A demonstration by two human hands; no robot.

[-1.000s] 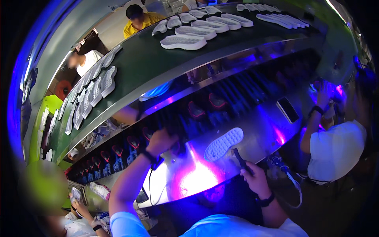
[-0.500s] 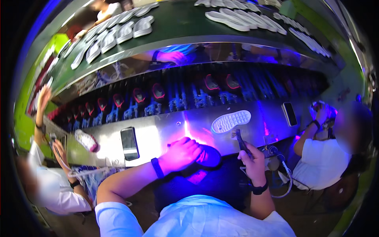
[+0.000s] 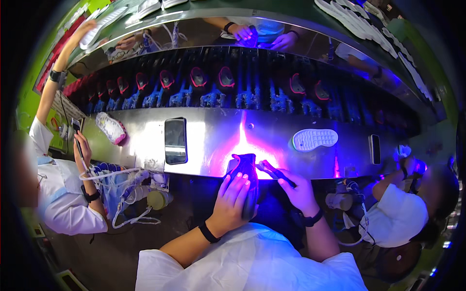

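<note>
My left hand point(image 3: 233, 200) is closed around a dark shoe upper point(image 3: 249, 186), its fingers spread over the side. The upper stands on end at the table's front edge, in bright violet light. In my right hand point(image 3: 298, 191) is a slim dark brush-like tool point(image 3: 280, 175). Its tip is close to the upper's right side; I cannot tell whether they touch. A white shoe sole point(image 3: 315, 139) lies on the metal table point(image 3: 208, 121) beyond my right hand, its treaded face up.
One phone point(image 3: 175, 140) lies left of my hands, another phone point(image 3: 374, 149) at the right. A dark rack point(image 3: 262, 82) behind the table carries several red-edged uppers. Co-workers sit at left point(image 3: 63, 189) and right point(image 3: 395, 199). White hoses point(image 3: 131, 194) hang at the table's front.
My left hand has turned the upper from lying sideways to standing on end. My right hand has brought the tool leftward, near the upper. The head view has shifted.
</note>
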